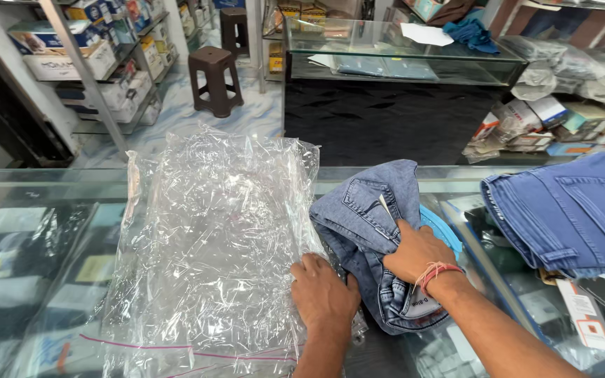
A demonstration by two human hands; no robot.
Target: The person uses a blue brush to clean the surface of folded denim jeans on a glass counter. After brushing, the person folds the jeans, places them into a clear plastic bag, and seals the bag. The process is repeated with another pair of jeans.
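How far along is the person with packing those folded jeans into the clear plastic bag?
Early on. Done: the light blue folded jeans are folded and lie beside the crinkled clear plastic bag on the glass counter. In hand: the right hand grips the jeans while the left hand presses the bag's edge. Left: the jeans are wholly outside the bag. A darker blue folded pair waits nearby.

Clear crinkled plastic bag (211,259) on glass counter (43,183), white hang tag (586,315) bottom right, cardboard boxes (64,49) on left shelves

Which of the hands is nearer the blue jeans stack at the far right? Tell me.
Right. The right hand grips the folded grey-blue jeans just left of the blue jeans stack; the left hand sits farther left, on the clear plastic bag.
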